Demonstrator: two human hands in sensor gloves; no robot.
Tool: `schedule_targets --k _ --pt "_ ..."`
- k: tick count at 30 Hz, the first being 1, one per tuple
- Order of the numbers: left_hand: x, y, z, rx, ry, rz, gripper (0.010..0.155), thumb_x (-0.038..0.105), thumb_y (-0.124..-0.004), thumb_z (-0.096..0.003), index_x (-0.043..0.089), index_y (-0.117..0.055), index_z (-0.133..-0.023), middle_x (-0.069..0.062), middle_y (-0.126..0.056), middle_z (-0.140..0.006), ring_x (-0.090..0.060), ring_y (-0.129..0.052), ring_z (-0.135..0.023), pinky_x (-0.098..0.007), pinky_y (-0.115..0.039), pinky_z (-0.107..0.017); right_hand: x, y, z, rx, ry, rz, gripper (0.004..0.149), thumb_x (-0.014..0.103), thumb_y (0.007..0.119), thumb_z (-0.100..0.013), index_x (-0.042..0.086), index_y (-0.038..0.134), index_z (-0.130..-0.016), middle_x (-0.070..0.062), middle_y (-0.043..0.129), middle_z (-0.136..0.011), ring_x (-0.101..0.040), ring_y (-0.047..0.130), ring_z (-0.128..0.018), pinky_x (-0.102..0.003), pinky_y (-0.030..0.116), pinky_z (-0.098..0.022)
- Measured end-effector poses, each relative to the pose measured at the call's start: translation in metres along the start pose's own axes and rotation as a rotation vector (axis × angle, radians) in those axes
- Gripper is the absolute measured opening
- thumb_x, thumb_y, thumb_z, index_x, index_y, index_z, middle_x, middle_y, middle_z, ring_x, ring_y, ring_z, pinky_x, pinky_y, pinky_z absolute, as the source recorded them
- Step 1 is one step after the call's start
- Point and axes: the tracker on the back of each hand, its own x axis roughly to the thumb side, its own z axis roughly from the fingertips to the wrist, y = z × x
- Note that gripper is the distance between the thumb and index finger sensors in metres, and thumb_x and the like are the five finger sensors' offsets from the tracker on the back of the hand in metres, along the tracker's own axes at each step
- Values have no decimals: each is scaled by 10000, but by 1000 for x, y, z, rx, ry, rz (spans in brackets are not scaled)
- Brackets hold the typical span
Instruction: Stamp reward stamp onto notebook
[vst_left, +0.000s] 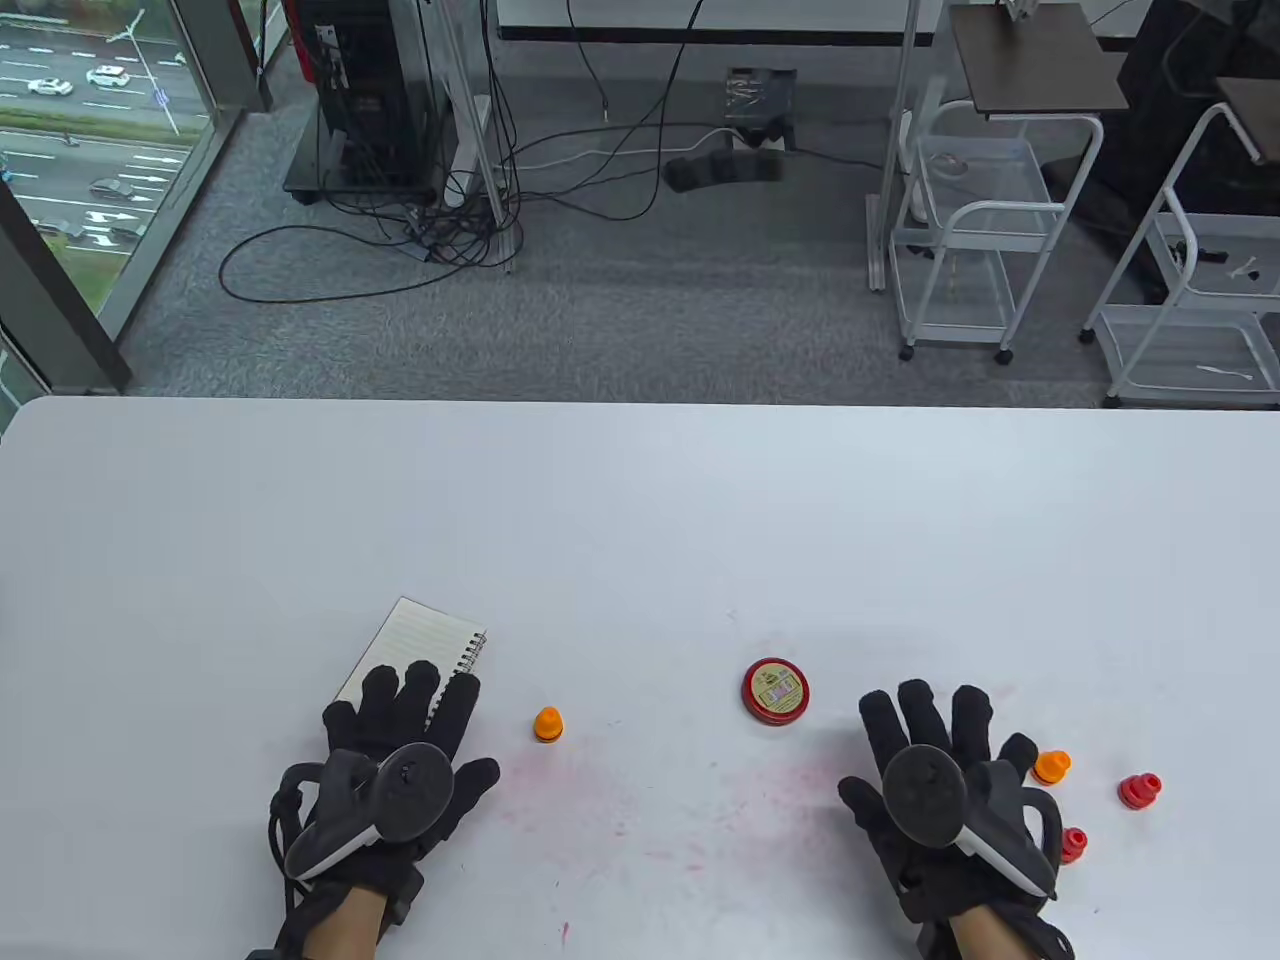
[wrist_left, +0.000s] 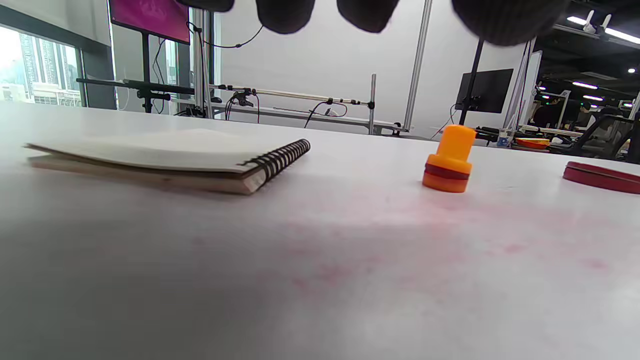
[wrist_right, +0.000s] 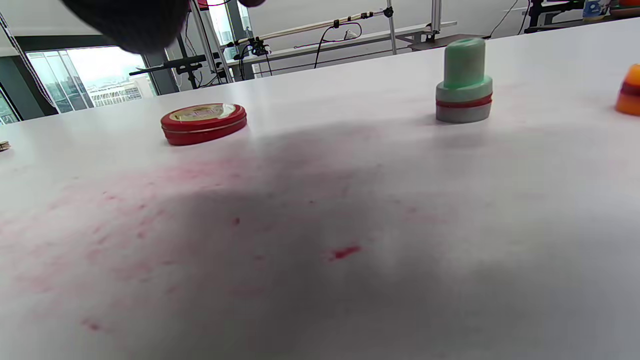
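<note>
From above, nothing is stamped yet: my left hand (vst_left: 395, 765) and right hand (vst_left: 945, 790) lie flat with fingers spread, holding nothing. The notebook (vst_left: 415, 650) lies under my left fingertips, long axis slanting away to the right.

My left wrist shows the orange stamp (wrist_left: 450, 160) upright beside it.

My right wrist shows the ink tin (wrist_right: 203, 123) closed.

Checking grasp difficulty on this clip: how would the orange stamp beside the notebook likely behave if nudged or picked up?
The orange stamp looks like small moulded plastic, so probably light and stiff. Its flared base sits flat on the table, so a low push would likely slide it; a push at its narrower top might tip it. On its side, the round body could roll.
</note>
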Motion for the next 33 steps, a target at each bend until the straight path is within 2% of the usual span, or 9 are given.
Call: schedule_targets --k 14,20,24,26,30,33 --pt "0 0 2 -9 3 27 835 660 -599 -506 254 -401 -1207 -190 -398 -1256 -555 -456 -1101 -781 -461 -719 -4 -4 4 -19 20 -51 746 522 638 -512 260 287 -1116 -136 195 -1215 -599 67 -1011 -885 166 -586" --pt "0 -2 -1 -24 15 33 817 638 -625 -510 214 -474 -1191 -200 -458 -1240 -547 -510 -1090 -758 -507 -721 -9 -10 8 -54 30 -76 741 512 643 -514 248 302 -1116 -145 220 -1213 -602 93 -1010 -883 185 -588" --pt "6 5 -1 27 32 79 802 612 -642 -513 197 -491 -1182 -185 -481 -1231 -542 -508 -1088 -745 -515 -724 -7 -9 10 -18 18 -94 729 487 651 -521 213 331 -1117 -141 252 -1211 -608 108 -1007 -880 200 -590" --pt "11 9 -1 59 43 71 804 608 -652 -512 188 -496 -1180 -189 -489 -1228 -539 -519 -1085 -738 -524 -725 -3 -12 12 -38 3 -86 725 485 652 -521 213 337 -1115 -146 266 -1209 -607 122 -1009 -880 209 -590" --pt "9 13 -12 43 81 54 820 588 -667 -516 181 -439 -1191 -209 -457 -1228 -544 -517 -1080 -729 -530 -726 1 -16 17 -70 -23 -98 719 482 654 -522 210 351 -1115 -149 294 -1208 -614 141 -1009 -879 225 -592" --pt "2 15 -23 48 98 92 823 582 -669 -519 181 -422 -1195 -231 -451 -1226 -550 -524 -1075 -725 -535 -725 2 -15 16 -51 -30 -118 708 474 655 -524 205 369 -1114 -158 306 -1207 -616 151 -1009 -878 232 -593"
